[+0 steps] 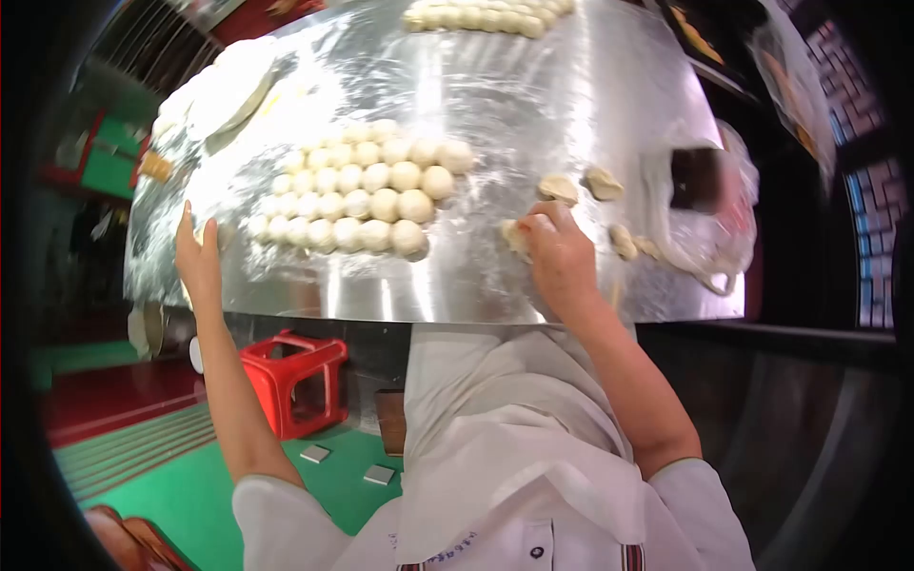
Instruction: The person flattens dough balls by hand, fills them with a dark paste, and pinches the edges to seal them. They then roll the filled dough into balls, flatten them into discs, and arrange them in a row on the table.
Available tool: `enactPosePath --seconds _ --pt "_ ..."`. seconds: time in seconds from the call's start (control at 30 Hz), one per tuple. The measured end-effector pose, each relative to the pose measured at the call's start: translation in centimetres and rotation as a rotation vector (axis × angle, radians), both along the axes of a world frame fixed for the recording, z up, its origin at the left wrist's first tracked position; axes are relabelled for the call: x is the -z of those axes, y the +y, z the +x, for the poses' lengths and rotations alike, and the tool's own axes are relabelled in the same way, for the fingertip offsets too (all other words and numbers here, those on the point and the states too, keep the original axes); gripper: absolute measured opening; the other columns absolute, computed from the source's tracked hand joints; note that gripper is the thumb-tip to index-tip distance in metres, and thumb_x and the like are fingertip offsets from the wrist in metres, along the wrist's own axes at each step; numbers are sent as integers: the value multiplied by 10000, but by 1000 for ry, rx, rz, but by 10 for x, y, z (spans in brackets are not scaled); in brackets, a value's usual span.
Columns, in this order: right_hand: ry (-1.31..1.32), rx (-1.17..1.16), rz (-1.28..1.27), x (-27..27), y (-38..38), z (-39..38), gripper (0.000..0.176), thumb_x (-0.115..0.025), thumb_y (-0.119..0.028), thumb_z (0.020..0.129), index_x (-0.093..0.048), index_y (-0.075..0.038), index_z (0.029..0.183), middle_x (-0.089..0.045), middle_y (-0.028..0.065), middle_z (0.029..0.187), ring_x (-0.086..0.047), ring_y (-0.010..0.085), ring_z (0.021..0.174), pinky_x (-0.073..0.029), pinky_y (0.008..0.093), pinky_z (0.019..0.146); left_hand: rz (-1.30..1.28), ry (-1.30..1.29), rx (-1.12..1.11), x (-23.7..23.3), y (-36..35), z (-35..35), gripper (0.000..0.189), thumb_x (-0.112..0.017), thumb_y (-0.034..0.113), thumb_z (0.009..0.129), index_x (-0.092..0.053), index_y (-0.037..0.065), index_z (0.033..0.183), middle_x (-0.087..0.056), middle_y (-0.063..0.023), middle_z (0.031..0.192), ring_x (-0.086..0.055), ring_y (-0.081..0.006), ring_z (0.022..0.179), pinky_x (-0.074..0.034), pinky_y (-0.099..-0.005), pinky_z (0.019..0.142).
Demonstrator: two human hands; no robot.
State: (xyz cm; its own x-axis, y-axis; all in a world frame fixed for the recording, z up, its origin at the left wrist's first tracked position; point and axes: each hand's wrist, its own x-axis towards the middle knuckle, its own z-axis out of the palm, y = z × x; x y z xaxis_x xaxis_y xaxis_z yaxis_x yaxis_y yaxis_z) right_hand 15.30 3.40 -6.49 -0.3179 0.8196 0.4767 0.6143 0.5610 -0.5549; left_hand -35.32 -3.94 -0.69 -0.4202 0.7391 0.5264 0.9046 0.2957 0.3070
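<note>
My right hand (564,259) is closed, its fingertips on a small piece of dough (515,236) at the steel table's near side. Just beyond it lie two flattened dough pieces, one pale (558,187) and one darker (603,183). To its right are small dough scraps (624,242). My left hand (198,255) is at the table's left edge, thumb and fingers apart. A pale patch beside its thumb is too washed out to identify. Between my hands, rows of round dough balls (356,204) sit close together on the floured steel.
More dough balls (487,17) stand at the table's far side. A pale covered heap (233,90) lies at the far left. On the right is a clear plastic bag (705,243) with a dark blurred object (697,179). A red stool (295,381) stands below the table.
</note>
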Motion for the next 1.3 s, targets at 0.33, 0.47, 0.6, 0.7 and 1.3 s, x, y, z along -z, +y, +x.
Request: enactPosePath --seconds 0.33,0.47,0.6,0.7,1.3 --pt "80 135 -97 25 -20 83 42 -661 -92 917 -668 -53 930 -627 123 851 -639 345 748 -504 429 633 -315 -596 696 34 36 343 449 -761 149 859 -621 35 1271 -602 -94 1146 -593 -191 860 -498 -304 775" --pt "82 93 -130 32 -26 97 41 -665 -82 905 -666 -47 927 -627 127 852 -643 347 749 -507 427 639 -288 -437 678 63 58 377 439 -770 165 846 -591 0 1212 -576 -158 1160 -606 -349 946 -506 -416 824" --pt "166 96 -123 34 -27 97 45 -673 -70 888 -669 -47 926 -627 128 852 -642 346 752 -512 429 644 -287 -506 802 49 46 377 354 -766 150 851 -589 3 1120 -592 -170 1138 -589 -380 1026 -487 -446 883" --pt "175 81 -111 32 -27 98 47 -675 -60 878 -667 -51 923 -626 122 846 -639 340 752 -517 425 646 -434 -207 923 53 33 361 329 -753 103 851 -593 10 1123 -605 -162 1132 -584 -370 1055 -473 -439 918" --pt "-131 515 -167 20 -28 155 178 -714 -130 873 -689 -92 1045 -617 95 926 -652 321 800 -520 428 664 -451 -537 907 65 64 369 620 -648 320 933 -497 31 1461 -504 -205 1468 -435 -368 1385 -321 -482 1154"
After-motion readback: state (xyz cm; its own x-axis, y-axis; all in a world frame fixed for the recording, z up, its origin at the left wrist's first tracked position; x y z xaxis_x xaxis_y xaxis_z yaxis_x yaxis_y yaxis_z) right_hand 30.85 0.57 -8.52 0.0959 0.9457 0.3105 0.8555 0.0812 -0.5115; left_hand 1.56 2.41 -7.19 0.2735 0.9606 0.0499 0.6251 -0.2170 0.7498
